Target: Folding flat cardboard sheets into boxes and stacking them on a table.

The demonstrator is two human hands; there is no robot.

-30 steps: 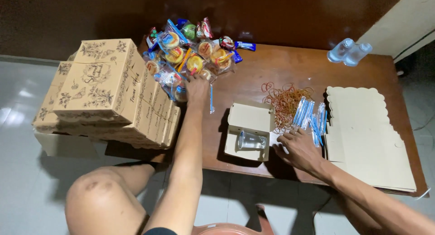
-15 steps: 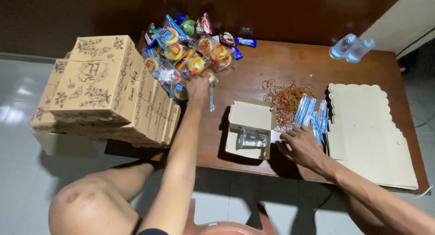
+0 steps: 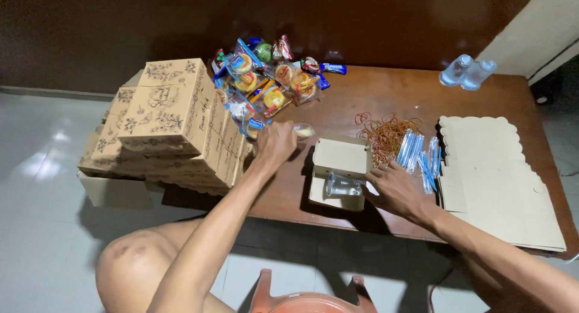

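This looks like a room in a home used for small-scale snack-box packing. A dark wooden counter (image 3: 374, 96) stands against a plain brown wall (image 3: 151, 23) over a pale tiled floor (image 3: 42, 186). On it lie a heap of wrapped snacks (image 3: 265, 78), a stack of printed cardboard boxes (image 3: 169, 126), flat unfolded box blanks (image 3: 500, 174), rubber bands (image 3: 383, 132), wrapped straws (image 3: 419, 153) and small water cups (image 3: 467, 70). A red plastic stool (image 3: 307, 298) stands below.

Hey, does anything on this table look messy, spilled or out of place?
The orange rubber bands lie in a loose tangle on the wooden table, and the wrapped snacks sit in a jumbled heap. Nothing looks spilled or damaged.
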